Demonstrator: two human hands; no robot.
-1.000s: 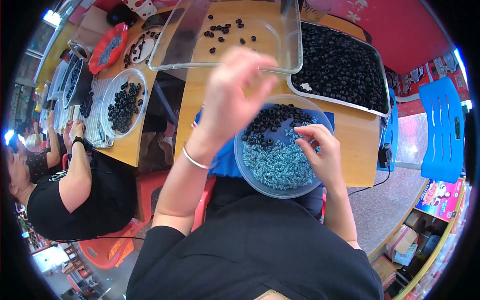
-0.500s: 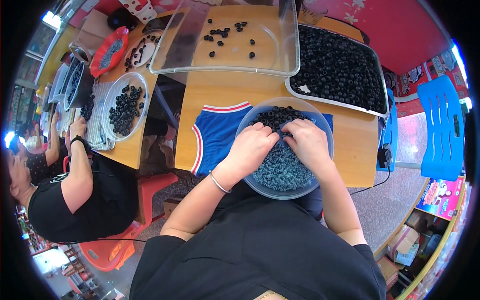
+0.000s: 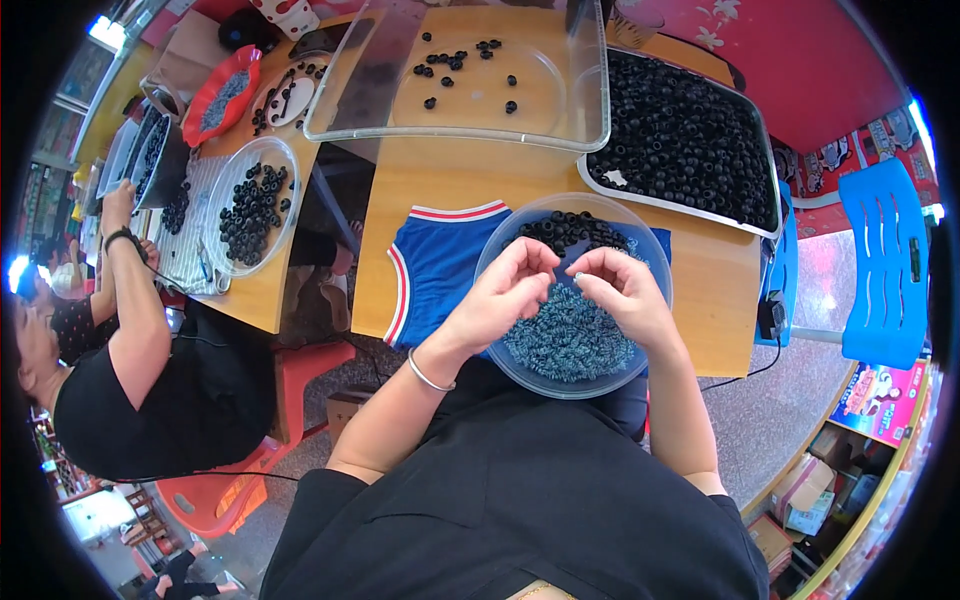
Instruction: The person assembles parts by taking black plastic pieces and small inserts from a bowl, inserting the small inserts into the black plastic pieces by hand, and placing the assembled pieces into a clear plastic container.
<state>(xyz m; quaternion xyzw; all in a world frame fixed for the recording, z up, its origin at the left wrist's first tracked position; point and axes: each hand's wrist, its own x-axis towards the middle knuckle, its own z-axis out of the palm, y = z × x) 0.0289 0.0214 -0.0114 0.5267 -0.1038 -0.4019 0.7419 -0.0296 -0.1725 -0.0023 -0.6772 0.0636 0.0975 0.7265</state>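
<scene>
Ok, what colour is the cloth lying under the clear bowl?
Blue, with red-and-white striped trim along its edges: the cloth under the clear bowl shows best in the head view.

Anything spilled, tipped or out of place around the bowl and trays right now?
No spill shows. Both hands, left hand and right hand, meet over the clear bowl, which sits level. One oddity: a small pale scrap lies among the black rings in the big tray. The blue cloth hangs over the table edge.

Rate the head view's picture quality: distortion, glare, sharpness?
Head view: strong fisheye, table edges bow toward the black rim; blown-out daylight at far left and right; light sheen on the clear tray; left hand, right hand and bowl at centre look sharp.
</scene>
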